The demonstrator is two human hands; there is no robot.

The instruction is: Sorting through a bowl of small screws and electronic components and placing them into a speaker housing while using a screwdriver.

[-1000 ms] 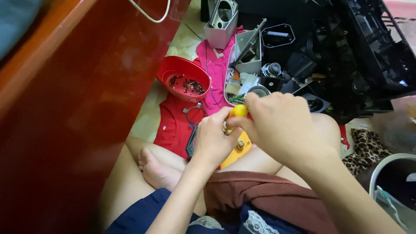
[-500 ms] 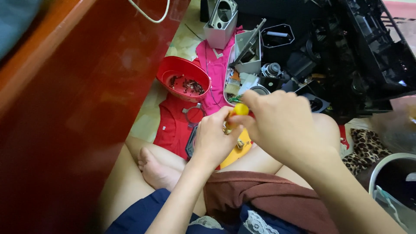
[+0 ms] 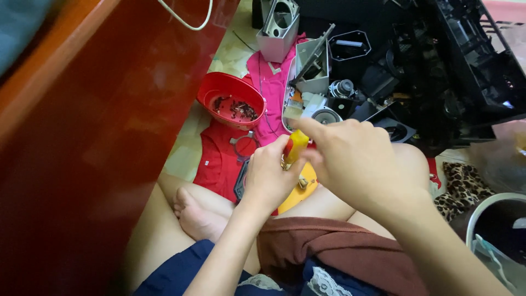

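A yellow-handled screwdriver (image 3: 296,147) now stands taller between the two hands than half a second ago, more of its handle showing. The left hand (image 3: 268,178) is curled around something low at its base, the held piece hidden. The right hand (image 3: 359,159) has opened a little, fingers pinching the handle top. Beyond the left hand sits a red bowl (image 3: 222,90) of small screws; beyond the right, black dismantled parts (image 3: 438,66).

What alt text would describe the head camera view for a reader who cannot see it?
A seated person's left hand and right hand together grip a small yellow tool over their lap. On the floor beyond lie a red bowl of small metal parts, pink cloth and black machine parts.
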